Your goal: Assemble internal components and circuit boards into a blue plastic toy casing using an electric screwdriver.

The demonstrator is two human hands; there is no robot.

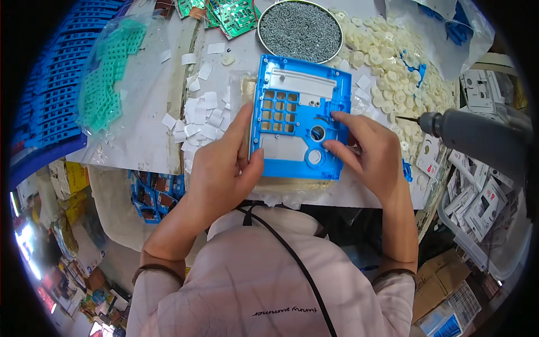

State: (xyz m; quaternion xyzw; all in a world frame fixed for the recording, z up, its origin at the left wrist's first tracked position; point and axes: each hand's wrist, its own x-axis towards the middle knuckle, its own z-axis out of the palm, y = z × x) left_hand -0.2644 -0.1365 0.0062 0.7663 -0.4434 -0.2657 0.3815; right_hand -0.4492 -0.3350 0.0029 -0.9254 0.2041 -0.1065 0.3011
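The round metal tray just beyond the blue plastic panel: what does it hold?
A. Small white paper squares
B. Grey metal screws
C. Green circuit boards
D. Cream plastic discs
B. The round metal tray is heaped with small grey screws; the white paper squares lie loose on the table to its left, the cream discs to its right, and the green circuit boards sit beside it.

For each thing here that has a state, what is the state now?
Blue panel: lying flat on the table, inner side up, held at both edges.
Left hand: gripping the panel's left edge.
Right hand: fingers resting on the panel's right part.
Screw bowl: full.
Power screwdriver: untouched, at the right.
Bag of green parts: lying on the table.
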